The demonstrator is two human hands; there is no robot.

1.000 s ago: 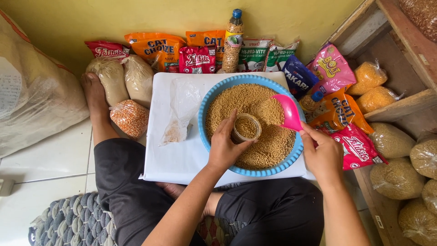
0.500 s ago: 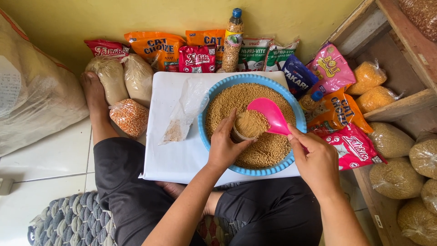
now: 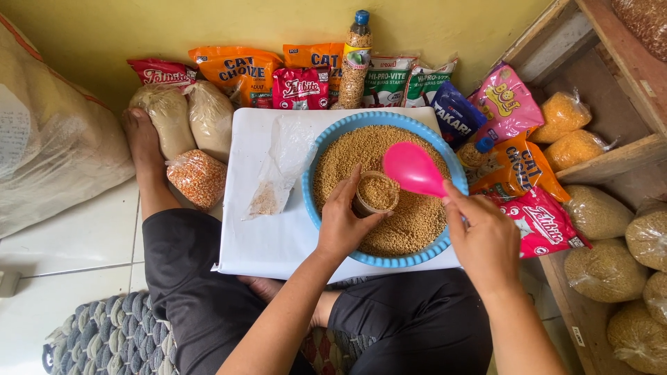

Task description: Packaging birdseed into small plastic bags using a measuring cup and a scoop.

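Black-trousered legs sit crossed just below both hands; left hand (image 3: pixel 342 223) is clamped round a small cup (image 3: pixel 376 194) filled w/ grain, right hand (image 3: pixel 486 243) is closed on the handle of a pink scoop (image 3: pixel 413 169), hands apart. Cup and scoop sit over a blue basin (image 3: pixel 326 146) of yellow-brown grain on a white board (image 3: pixel 260 239). Beyond the hands, a clear bag (image 3: pixel 278 170) lies left of the basin; feed packets (image 3: pixel 240 73) line the yellow wall.

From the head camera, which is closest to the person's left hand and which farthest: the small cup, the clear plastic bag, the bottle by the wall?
1. Small cup, held in the left hand, over the grain.
2. Clear plastic bag, on the white board, to the left.
3. Bottle, upright against the yellow wall, at the back.
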